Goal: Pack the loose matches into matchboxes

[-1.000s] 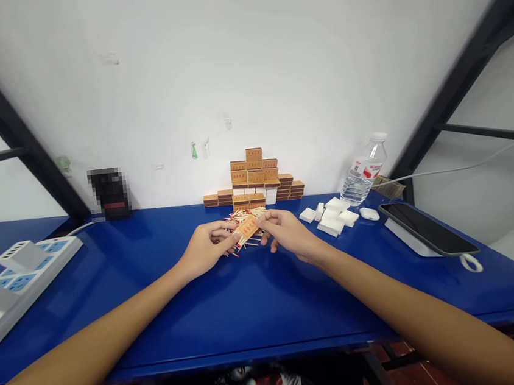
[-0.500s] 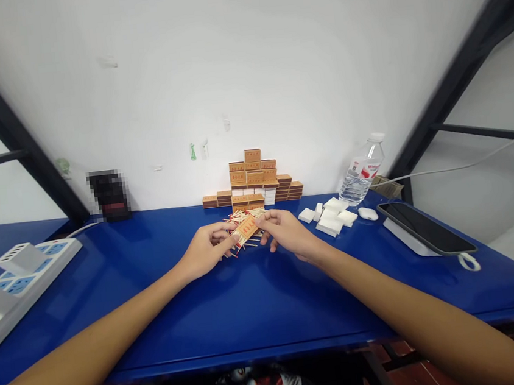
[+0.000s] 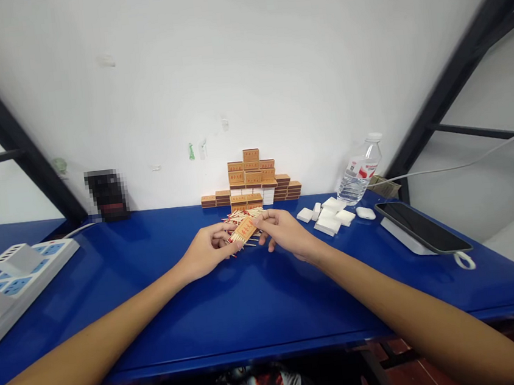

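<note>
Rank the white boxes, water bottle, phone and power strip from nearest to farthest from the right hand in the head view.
From the right hand, which grips a matchbox together with the left hand:
1. White boxes, just to its right.
2. Water bottle, farther right and back.
3. Phone, out to the far right.
4. Power strip, far left.

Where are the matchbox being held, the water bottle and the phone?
matchbox [image 3: 244, 229], head view, on its printed top face.
water bottle [image 3: 359, 168], head view, on its label.
phone [image 3: 420, 227], head view, on the middle of the dark screen.
</note>
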A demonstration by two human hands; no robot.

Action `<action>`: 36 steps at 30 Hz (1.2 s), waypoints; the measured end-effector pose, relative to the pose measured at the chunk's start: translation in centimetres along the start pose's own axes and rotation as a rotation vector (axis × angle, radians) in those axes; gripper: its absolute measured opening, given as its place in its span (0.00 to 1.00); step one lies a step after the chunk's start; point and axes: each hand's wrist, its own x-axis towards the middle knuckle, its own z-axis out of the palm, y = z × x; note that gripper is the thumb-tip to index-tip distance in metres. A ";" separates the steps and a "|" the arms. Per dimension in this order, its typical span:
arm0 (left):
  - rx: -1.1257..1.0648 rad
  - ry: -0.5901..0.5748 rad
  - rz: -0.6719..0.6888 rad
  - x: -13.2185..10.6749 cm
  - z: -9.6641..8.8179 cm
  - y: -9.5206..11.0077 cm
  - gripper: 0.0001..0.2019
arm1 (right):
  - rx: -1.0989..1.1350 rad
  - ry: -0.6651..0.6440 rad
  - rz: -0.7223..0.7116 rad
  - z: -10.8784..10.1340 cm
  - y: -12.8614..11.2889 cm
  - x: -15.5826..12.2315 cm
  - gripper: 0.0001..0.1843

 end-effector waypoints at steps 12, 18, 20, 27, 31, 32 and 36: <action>-0.041 -0.029 -0.046 -0.1 0.1 0.0 0.27 | -0.027 -0.007 -0.009 0.1 -0.2 -0.1 0.07; -0.009 -0.025 -0.055 -0.2 0.2 0.4 0.28 | -0.027 -0.002 -0.017 0.1 0.1 0.1 0.08; -0.003 -0.027 -0.056 -0.2 0.2 0.3 0.28 | -0.029 -0.002 -0.021 0.1 0.1 0.1 0.08; 0.003 -0.021 -0.013 -0.1 0.1 -0.3 0.31 | -0.035 0.006 -0.010 0.1 -0.1 0.1 0.07; -0.004 -0.037 -0.037 -0.1 0.2 0.0 0.30 | -0.044 0.007 -0.010 0.1 0.0 0.1 0.08; -0.005 -0.036 -0.037 -0.2 0.2 0.1 0.29 | -0.047 0.007 -0.014 0.1 0.1 0.1 0.08; -0.008 -0.024 -0.026 -0.2 0.2 0.0 0.29 | -0.052 0.002 -0.022 0.1 0.1 0.2 0.09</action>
